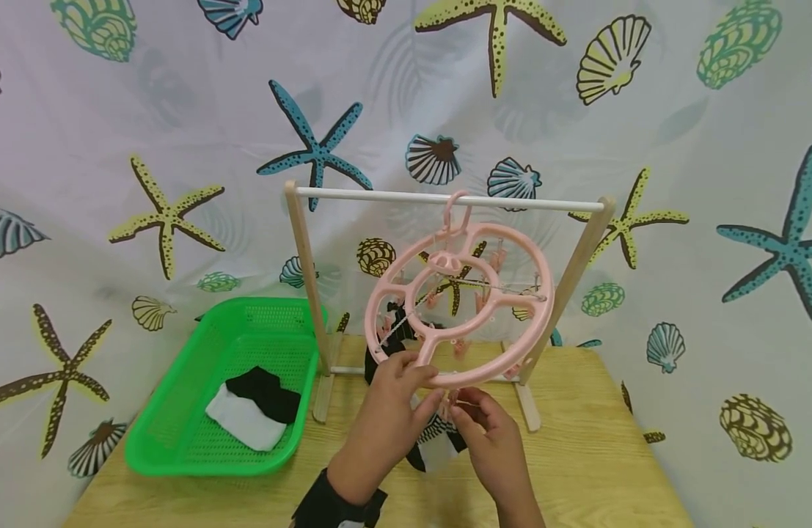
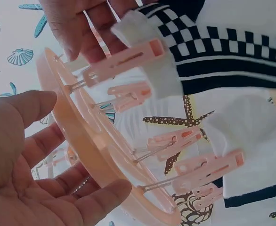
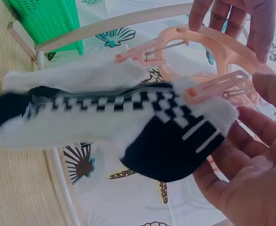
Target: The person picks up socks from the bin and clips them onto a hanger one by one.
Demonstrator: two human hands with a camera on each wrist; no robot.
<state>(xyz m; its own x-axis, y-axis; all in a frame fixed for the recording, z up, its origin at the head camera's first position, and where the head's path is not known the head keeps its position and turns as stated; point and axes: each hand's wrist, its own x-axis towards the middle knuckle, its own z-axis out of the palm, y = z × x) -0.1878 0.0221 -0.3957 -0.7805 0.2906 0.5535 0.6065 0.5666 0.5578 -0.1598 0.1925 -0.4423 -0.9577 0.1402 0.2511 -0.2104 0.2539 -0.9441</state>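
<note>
Sock (image 3: 107,125), checked, hangs from a clip (image 2: 124,66) below the hanger's near rim. Judged light, limp, not fragile; best held at the cuff, beside the clip. Left hand (image 1: 399,403) curls round the rim of the hanger (image 1: 546,286); right hand (image 1: 490,434) has fingers loosely spread at the clip, not plainly squeezing. Count: hanger, 1; clips, at least 5; hung socks, at least 2; basket (image 1: 207,464) left of hanger, 1, containing folded pieces, apparently 2: white (image 1: 246,419), black (image 1: 267,392).
</note>
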